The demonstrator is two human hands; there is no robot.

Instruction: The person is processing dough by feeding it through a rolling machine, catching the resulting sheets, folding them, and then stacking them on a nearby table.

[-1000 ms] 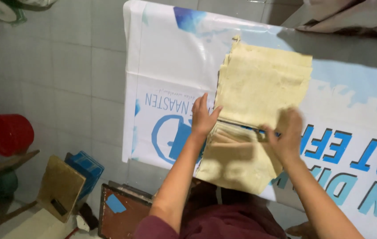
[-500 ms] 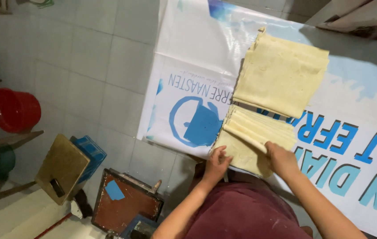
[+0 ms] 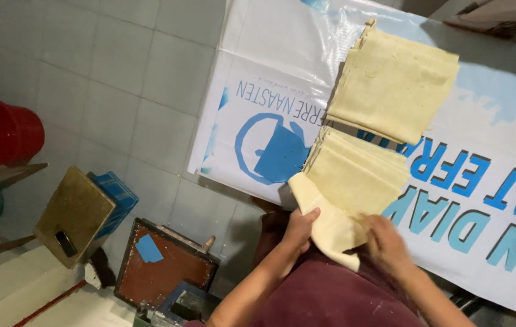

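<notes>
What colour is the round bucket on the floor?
The bucket is red, seen in the head view.

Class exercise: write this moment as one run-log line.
left hand: grips sheet edge | right hand: on same pale sheet | near stack beside far stack | surface: printed banner

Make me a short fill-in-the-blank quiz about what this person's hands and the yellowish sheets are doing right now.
1. Both hands, the left hand and the right hand, grip one pale ____ sheet.
2. That sheet hangs over the near edge of the printed white and ____ banner.
3. On the banner lie ____ stacks of sheets.
4. The bucket on the floor is ____.

Missing words: yellow; blue; two; red
</notes>
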